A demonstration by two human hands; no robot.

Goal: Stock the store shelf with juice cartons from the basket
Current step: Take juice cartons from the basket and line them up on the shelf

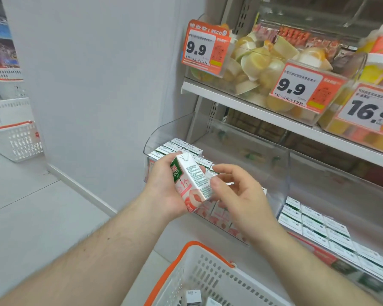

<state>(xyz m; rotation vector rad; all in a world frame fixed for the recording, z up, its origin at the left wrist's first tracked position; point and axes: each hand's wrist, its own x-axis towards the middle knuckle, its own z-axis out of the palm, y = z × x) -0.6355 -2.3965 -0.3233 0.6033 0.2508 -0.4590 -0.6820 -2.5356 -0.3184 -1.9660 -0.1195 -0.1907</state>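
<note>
Head view shows the left hand [164, 186] wrapped round a juice carton [191, 182], tilted, just before the clear shelf bin [281, 173]. The right hand [237, 191] touches its edge, fingers loosely curled. The basket [199, 268] waits below. Passed carelessly between hands, I reckon it could slip back down.
</note>
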